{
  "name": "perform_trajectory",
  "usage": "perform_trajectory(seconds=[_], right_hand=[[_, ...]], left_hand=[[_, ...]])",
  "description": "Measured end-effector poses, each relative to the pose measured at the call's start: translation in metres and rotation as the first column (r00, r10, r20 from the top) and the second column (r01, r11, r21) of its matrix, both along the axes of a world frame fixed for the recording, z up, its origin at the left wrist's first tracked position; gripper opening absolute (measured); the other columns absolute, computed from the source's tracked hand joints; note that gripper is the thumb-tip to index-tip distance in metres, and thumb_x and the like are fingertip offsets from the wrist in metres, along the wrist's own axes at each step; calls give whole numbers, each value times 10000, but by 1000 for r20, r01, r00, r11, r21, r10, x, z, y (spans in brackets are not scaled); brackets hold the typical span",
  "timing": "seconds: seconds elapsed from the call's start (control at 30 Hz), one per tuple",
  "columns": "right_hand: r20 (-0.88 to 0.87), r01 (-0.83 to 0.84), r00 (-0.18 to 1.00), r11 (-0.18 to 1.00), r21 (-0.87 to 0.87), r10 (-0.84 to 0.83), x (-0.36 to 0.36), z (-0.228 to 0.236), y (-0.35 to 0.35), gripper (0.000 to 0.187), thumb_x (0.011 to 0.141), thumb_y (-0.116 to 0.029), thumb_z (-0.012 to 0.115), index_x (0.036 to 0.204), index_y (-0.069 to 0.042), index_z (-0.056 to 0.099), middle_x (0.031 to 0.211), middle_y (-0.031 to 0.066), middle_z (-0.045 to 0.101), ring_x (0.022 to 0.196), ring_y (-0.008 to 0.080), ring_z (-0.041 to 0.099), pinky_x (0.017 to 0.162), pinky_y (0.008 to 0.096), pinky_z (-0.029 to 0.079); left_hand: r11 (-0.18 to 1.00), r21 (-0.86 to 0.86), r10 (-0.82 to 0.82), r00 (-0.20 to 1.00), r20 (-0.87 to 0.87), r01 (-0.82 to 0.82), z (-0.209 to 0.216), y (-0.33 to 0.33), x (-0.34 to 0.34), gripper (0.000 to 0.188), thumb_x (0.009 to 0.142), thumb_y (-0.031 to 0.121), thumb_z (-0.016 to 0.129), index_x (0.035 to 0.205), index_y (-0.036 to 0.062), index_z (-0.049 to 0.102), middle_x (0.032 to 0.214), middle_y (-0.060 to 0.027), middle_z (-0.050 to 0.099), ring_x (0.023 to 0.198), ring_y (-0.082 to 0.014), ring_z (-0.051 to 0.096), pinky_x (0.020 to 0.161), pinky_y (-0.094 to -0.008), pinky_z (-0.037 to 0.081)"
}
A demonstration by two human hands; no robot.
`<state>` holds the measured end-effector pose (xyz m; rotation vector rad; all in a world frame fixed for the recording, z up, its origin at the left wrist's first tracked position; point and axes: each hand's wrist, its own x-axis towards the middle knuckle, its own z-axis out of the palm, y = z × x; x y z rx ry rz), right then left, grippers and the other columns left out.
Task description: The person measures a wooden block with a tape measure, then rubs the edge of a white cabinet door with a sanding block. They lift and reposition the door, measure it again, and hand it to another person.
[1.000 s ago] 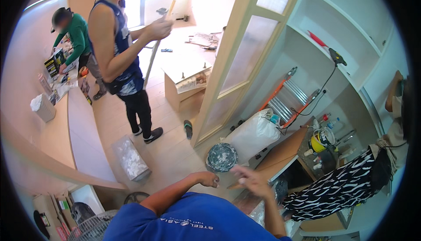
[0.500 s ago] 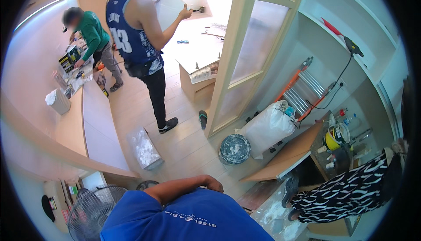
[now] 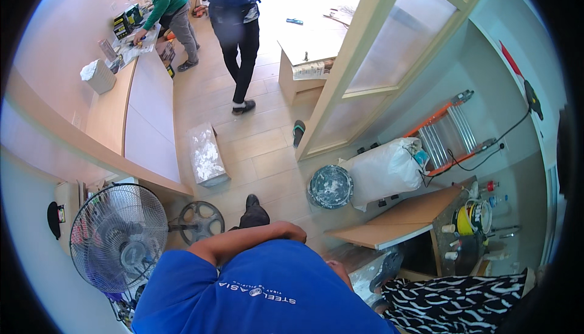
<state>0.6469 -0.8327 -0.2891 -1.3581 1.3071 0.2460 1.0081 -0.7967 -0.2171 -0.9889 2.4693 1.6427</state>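
Observation:
My left forearm crosses in front of my blue shirt (image 3: 255, 291). My left hand (image 3: 295, 232) is at my waist, its back rounded and its fingers tucked out of sight. Only a small part of my right hand (image 3: 338, 268) shows past the shirt's right side; its fingers are hidden. Nothing can be made out in either hand. One of my feet, in a dark shoe (image 3: 252, 201), is ahead on the tiled floor (image 3: 271, 162). Nearest to my left arm stands a fan (image 3: 125, 237) with a round base.
A white-smeared box (image 3: 208, 154) and a stained bucket (image 3: 330, 187) stand on the floor. Right of them are a stuffed white sack (image 3: 386, 170), a ladder (image 3: 447, 136) and wooden panels (image 3: 395, 215). Patterned trousers (image 3: 450, 303) show a person close by; two others stand ahead.
The view has shifted, bringing the fan and my foot further into sight. My right hand now shows slightly. The person in the blue jersey is now cut off at the top edge.

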Motion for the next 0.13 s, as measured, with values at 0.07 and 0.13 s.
perform_trajectory(seconds=[0.07,0.13], right_hand=[[15,-32,999,999,-41,33,10,-22,-32,254,965,-238,700,1110,-40,764,893,61,732,761,143,643,691,326,545],[-4,13,1000,999,-42,-13,9,-67,-63,271,951,-240,726,1146,-56,761,912,78,738,798,158,666,714,346,550]], left_hand=[[1000,3,22,999,29,-22,-9,-5,8,494,967,436,582,980,-25,759,1027,-311,705,935,-420,702,811,-516,522],[950,31,284,903,321,-310,44,-4,23,471,977,467,588,1063,45,779,1051,-290,722,1046,-375,712,877,-508,534]])
